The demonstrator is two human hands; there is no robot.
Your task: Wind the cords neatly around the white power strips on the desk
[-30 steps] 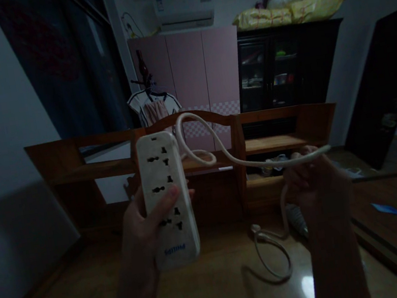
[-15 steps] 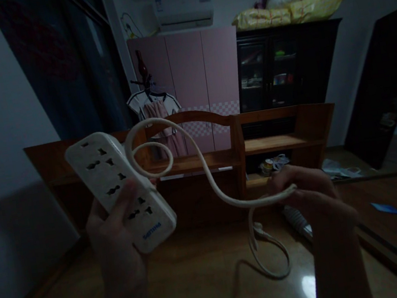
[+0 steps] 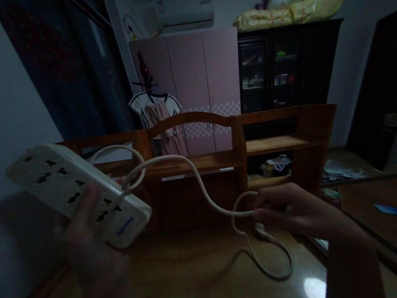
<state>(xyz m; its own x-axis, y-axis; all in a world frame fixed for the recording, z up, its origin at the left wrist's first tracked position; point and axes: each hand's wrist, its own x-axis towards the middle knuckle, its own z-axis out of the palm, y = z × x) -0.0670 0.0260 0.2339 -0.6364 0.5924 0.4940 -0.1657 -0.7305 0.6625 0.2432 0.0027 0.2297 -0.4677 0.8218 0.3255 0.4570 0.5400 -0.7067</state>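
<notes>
A white power strip (image 3: 73, 187) with several sockets and blue lettering is gripped in my left hand (image 3: 89, 240), thumb across its face, fingers mostly hidden behind. It tilts with its lettered end down to the right. Its white cord (image 3: 204, 188) loops beside the strip and runs across to my right hand (image 3: 286, 210), which pinches it between thumb and fingers. Past that pinch the cord curves back and hangs down in a loop. The plug (image 3: 261, 231) shows below my right hand, over the desk.
A wooden desk (image 3: 189, 289) lies below, with a wooden shelf unit (image 3: 196, 161) along its far side. To the right is a brown surface with a blue card (image 3: 388, 209). Behind stand a pink wardrobe (image 3: 189, 70) and a dark cabinet (image 3: 294, 65).
My left hand has moved left with the power strip, which now tilts flatter. My right hand has shifted left and slightly down, still pinching the cord. The cord's arch between them has sunk.
</notes>
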